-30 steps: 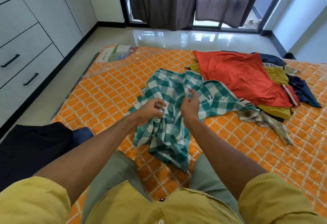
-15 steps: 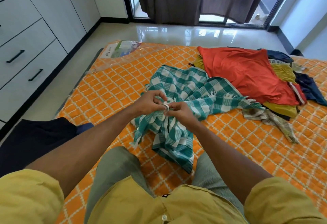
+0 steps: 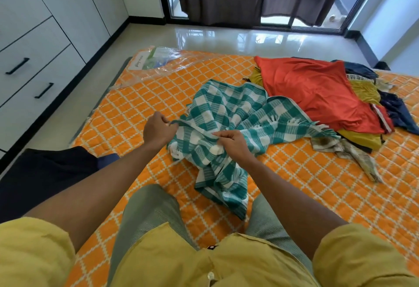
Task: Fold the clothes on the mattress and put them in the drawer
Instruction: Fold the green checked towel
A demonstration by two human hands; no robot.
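Teal-and-white checked cloth [image 3: 229,123] is pinched along one edge by both hands: the left hand [image 3: 158,131] grips its corner, the right hand [image 3: 233,144] holds the hem. It lies crumpled on the orange mattress [image 3: 140,105], beside a clothes pile [image 3: 317,96]; closed drawers [image 3: 31,76] stand left.

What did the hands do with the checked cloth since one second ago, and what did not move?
The hands met half a second ago, then drew apart along the cloth's edge: the left hand moved left, pinching the edge, while the right hand stayed near the middle, also pinching it. The edge is now stretched between them. The red garment and the pile under it stayed in place.
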